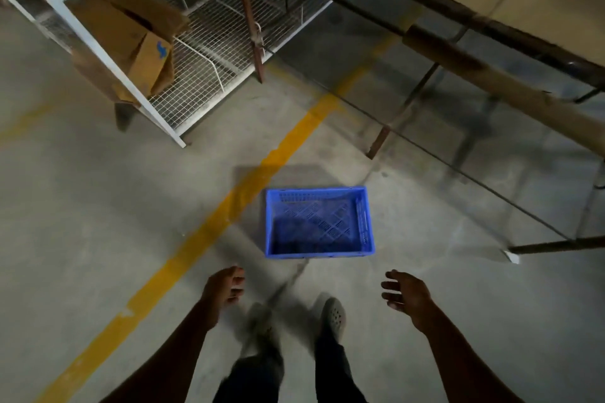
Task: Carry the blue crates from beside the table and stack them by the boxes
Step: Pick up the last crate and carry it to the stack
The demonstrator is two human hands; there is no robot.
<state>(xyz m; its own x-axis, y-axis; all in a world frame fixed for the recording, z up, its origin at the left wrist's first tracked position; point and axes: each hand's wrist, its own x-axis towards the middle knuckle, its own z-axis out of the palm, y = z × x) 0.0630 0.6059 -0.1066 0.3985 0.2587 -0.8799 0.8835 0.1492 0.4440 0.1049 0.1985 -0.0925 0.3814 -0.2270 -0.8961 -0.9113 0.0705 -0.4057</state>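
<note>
Both hands are out in front of me, low over the floor (82, 206): left hand (224, 286) with fingers loosely curled, gripping nothing, right hand (406, 293) spread with the palm turned inward, also holding nothing. Neither one touches the blue crate (319, 222), which sits on the concrete just ahead of my feet, between the two hands and a little beyond them. I see one crate only, upright, open side up, nothing inside it. It's a bright blue plastic rectangle with a thick rim, slotted vents along the far and right walls, and a lattice base with the grey floor showing through. Its left edge lies just beside the yellow painted line (229, 216) that runs diagonally across the floor. To the right, the long table (491, 42) on thin metal legs; the crate is near its closest leg but apart from it. Far left, a white wire-mesh rack (209, 52) holds a cardboard box (137, 42) carrying a small blue logo, too blurred for me to read. A blue label on the table's edge, equally unreadable.
</note>
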